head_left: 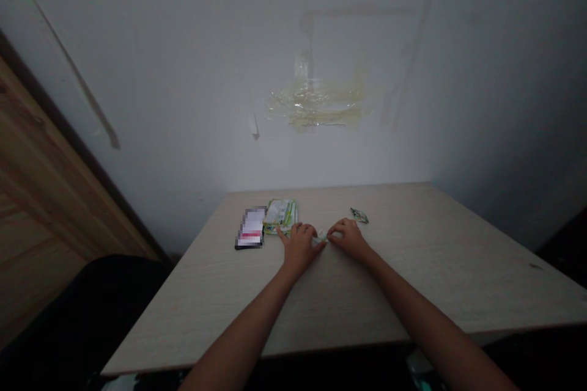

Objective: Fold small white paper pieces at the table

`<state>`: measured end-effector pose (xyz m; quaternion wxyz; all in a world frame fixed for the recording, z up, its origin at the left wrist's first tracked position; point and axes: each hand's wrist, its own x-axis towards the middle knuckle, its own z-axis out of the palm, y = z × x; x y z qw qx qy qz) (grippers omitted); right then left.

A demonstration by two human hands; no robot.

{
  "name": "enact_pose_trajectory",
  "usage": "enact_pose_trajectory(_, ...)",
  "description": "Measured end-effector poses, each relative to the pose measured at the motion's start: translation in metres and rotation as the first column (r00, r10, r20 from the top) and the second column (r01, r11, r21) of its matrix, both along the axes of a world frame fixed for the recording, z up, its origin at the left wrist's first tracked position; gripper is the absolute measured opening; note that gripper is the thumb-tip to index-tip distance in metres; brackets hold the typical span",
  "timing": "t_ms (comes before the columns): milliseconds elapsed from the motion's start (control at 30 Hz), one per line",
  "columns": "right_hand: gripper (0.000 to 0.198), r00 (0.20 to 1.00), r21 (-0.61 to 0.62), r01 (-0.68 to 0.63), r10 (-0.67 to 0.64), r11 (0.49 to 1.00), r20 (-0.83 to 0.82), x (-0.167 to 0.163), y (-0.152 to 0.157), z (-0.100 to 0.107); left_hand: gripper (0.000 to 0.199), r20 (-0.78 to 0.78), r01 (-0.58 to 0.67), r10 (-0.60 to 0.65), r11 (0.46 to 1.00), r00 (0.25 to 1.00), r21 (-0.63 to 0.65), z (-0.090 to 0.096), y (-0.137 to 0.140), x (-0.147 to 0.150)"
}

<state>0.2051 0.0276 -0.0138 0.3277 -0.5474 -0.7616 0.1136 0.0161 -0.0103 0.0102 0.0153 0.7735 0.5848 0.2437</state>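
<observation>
Both hands meet over the middle of the table around a small white-and-green packet [321, 235], which looks like a crumpled sachet and is partly hidden by fingers. My left hand [299, 247] grips its left side between thumb and forefinger, with the little finger reaching out by the larger packet. My right hand [349, 239] pinches the right side, fingers curled. Just beyond my left hand lies a green-and-white printed packet [280, 212], flat on the table. Behind my right hand is a small green patterned sachet [359, 215], apart from the fingers.
A phone [251, 229] with a lit, blurred screen lies left of the larger packet. The pale wooden table [220, 317] ends against a wall [192, 73] with strips of tape [316, 104]. A dark chair-like shape [105, 293] stands at the left.
</observation>
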Motion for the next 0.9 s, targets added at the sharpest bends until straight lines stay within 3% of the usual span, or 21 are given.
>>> enact_pose_trajectory(533, 0.025, 0.998, 0.017, -0.044, 0.043, 0.999, 0.054, -0.0013, -0.0069, 0.0041, 0.015, 0.025, -0.011, 0.014, 0.996, 1.0, -0.089, 0.0029, 0.0032, -0.0039)
enact_pose_trajectory(900, 0.02, 0.998, 0.032, -0.06, 0.059, 0.998, 0.012, 0.0003, -0.006, 0.003, 0.013, 0.078, -0.002, 0.008, 0.997, 0.997, -0.083, -0.0038, 0.0103, -0.0039)
